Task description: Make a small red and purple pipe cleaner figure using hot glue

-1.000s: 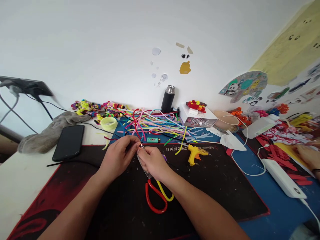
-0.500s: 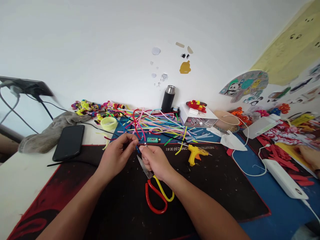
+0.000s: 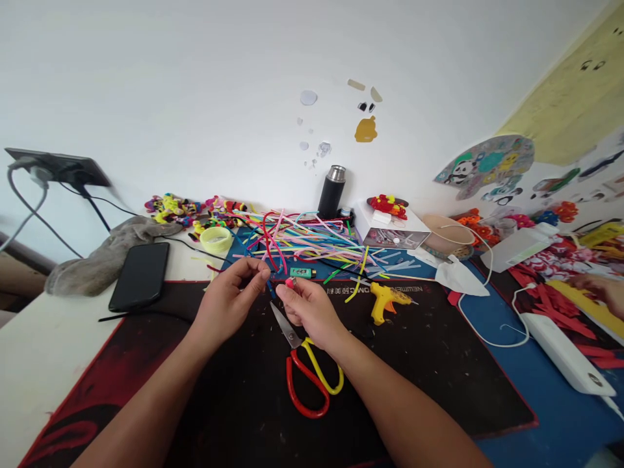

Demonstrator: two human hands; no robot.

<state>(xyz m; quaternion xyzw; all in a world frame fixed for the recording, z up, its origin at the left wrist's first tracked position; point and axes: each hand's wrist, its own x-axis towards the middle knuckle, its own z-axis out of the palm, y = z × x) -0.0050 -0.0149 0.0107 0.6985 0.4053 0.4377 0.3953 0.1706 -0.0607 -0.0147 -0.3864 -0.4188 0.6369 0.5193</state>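
My left hand (image 3: 233, 300) is closed in a pinch above the mat. What lies between its fingertips is too small to make out; a short blue strip (image 3: 272, 287) shows just beside them, and I cannot tell whether it is held. Close by on the right, my right hand (image 3: 312, 311) is closed round a small pinkish-red thing with a metallic tip (image 3: 291, 281), mostly covered by the fingers. Below the hands lie scissors (image 3: 308, 374) with one red and one yellow handle, blades slightly apart. A green lighter (image 3: 302, 273) rests just beyond my right hand.
Loose colourful pipe cleaners (image 3: 312, 237) pile up at the back by a black flask (image 3: 331, 193). Right of my hands lies a yellow glue gun (image 3: 387, 300). A phone (image 3: 140, 276) is at left, a white power strip (image 3: 565, 351) at right, near another person's hand (image 3: 602, 289).
My right hand has drawn slightly away from my left, and the pinkish-red end in it shows more. The view has shifted slightly to the left.
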